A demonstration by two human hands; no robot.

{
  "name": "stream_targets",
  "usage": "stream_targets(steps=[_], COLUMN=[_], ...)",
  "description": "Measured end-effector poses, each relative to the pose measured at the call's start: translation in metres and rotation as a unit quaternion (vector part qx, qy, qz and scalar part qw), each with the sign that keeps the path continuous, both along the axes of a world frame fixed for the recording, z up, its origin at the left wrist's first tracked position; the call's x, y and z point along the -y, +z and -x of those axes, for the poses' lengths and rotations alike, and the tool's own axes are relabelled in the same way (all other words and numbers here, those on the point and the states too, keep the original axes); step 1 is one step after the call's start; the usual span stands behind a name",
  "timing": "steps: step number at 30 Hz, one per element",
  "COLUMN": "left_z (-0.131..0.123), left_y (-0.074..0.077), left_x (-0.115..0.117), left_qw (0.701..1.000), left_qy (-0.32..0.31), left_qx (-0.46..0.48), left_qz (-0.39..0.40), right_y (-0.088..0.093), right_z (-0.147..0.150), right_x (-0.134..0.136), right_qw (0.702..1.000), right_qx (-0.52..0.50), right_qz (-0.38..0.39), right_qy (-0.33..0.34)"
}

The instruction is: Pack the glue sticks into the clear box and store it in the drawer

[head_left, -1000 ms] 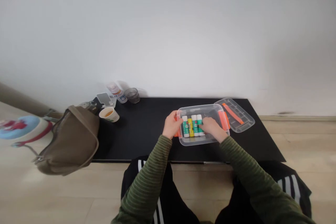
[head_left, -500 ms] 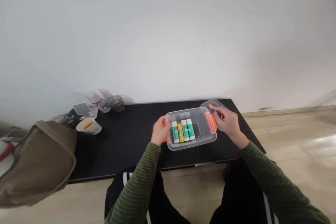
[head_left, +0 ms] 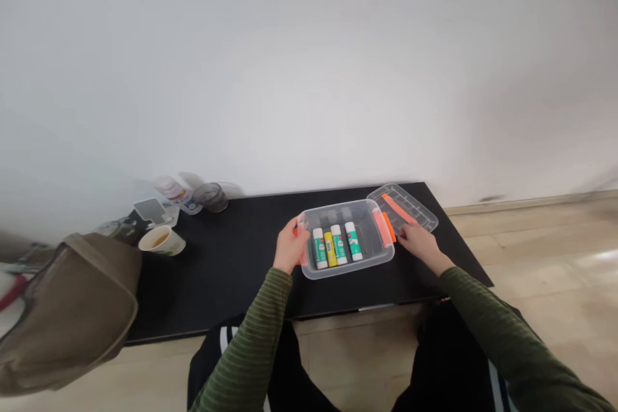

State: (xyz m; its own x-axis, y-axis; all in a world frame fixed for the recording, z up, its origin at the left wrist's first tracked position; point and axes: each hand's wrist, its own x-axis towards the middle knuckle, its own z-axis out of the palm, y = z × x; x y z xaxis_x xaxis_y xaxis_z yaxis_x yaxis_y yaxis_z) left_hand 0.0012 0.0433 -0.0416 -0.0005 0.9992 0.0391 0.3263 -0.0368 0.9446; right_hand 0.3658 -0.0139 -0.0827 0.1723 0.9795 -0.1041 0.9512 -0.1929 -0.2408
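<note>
Your left hand [head_left: 290,246] curls over the end of the clear plastic box [head_left: 347,275], steadying it; four glue sticks [head_left: 334,246] lie inside, between your hands. Your open right hand [head_left: 419,239] rests against the clear lid [head_left: 415,209].

The left bare hand [head_left: 290,246] is curling its fingers [head_left: 297,229] forward, and the right bare hand [head_left: 419,239] is lying palm-down. Both olive-green striped sleeves [head_left: 487,328] are stretching forward.

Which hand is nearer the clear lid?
Right. The right hand is at the near edge of the clear lid; the left hand is on the opposite end of the plastic box, which lies between it and the lid.
</note>
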Motion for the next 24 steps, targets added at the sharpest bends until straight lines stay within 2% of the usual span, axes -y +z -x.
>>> stream_targets(steps=[3, 5, 11, 16, 18, 20, 22, 24], left_z=[-0.001, 0.0, 0.0, -0.001, -0.002, -0.002, -0.003, -0.003], left_y=[-0.002, -0.003, -0.005, -0.007, -0.009, -0.01, -0.012, -0.014], left_x=[-0.001, -0.001, -0.003, -0.003, -0.003, -0.003, -0.003, -0.004], left_qw=[1.0, 1.0, 1.0, 1.0, 1.0, 1.0, 1.0, 1.0], left_qy=[0.0, -0.001, 0.0, 0.001, 0.0, -0.001, 0.0, 0.002], left_qx=[0.015, 0.014, 0.004, 0.003, 0.006, 0.009, 0.017, 0.029], left_qz=[0.004, 0.001, 0.0, -0.014, -0.016, -0.015, -0.012, -0.009], right_y=[0.003, 0.007, 0.028, 0.043, 0.049, 0.055, 0.061, 0.065], right_z=[0.002, 0.005, 0.004, -0.015, -0.023, -0.028, -0.028, -0.024], right_x=[0.001, 0.002, 0.009, 0.017, 0.019, 0.019, 0.016, 0.01], right_qw=[1.0, 0.999, 0.976, 0.939, 0.911, 0.869, 0.799, 0.707], right_qx=[0.014, 0.04, 0.084, -0.019, -0.088, -0.162, -0.25, -0.364], right_qz=[0.008, -0.018, -0.202, -0.342, -0.4, -0.464, -0.539, -0.595], right_qy=[0.021, 0.028, 0.0, -0.021, -0.04, -0.063, -0.094, -0.115])
